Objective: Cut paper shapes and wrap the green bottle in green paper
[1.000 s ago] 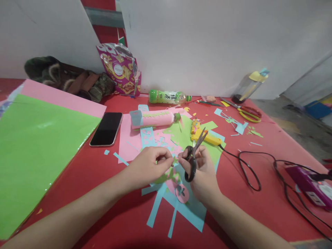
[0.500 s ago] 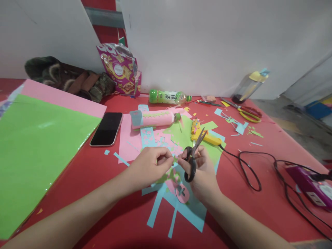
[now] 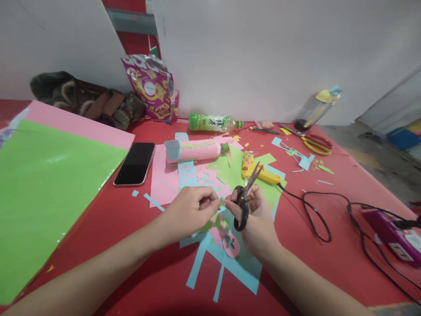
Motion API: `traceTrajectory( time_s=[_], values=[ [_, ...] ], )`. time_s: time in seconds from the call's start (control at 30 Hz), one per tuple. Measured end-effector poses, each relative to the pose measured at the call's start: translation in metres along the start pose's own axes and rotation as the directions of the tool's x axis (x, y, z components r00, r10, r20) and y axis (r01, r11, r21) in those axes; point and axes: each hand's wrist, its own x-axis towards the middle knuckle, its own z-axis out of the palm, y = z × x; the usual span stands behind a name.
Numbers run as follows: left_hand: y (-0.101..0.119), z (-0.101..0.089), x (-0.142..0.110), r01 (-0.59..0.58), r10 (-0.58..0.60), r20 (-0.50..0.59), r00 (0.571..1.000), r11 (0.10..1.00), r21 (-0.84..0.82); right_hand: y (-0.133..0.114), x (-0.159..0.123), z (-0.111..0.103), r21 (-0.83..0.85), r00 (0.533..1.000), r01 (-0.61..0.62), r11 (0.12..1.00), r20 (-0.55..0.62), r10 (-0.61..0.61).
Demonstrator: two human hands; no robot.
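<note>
My left hand (image 3: 194, 210) has thumb and forefinger pinched at a small piece of green paper (image 3: 222, 202), mostly hidden by the fingertips. Black-handled scissors (image 3: 245, 199) rest in my right hand (image 3: 258, 219), blades pointing up and away, slightly parted. The right thumb and a fingertip also come close to the green piece; whether they grip it I cannot tell. Beneath the hands lie green and pink scraps, a pink paper disc (image 3: 231, 245) with a dark shape on it, and a light blue sheet (image 3: 240, 267) with strips.
Behind the hands lie a pink paper-wrapped bottle (image 3: 199, 151) and a yellow glue gun (image 3: 266, 175), its cord running to a purple power strip (image 3: 393, 237). A phone (image 3: 135, 164) and green sheets (image 3: 55, 188) lie left. Farther back are a green-labelled bottle (image 3: 212, 123), snack bag (image 3: 151, 90) and red-yellow-handled scissors (image 3: 317, 145).
Almost nothing differs. Both hands keep the same pinched pose over the scraps, and the scissors have barely shifted in my right hand.
</note>
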Motion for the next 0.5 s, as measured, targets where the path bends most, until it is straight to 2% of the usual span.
traceTrajectory(
  time_s=[0.5],
  values=[
    [-0.0001, -0.0011, -0.0006, -0.018, 0.018, 0.000, 1.000, 0.999, 0.045, 0.0015, 0.0000, -0.0003, 0.024, 1.000, -0.014, 1.000, 0.000, 0.014]
  ],
)
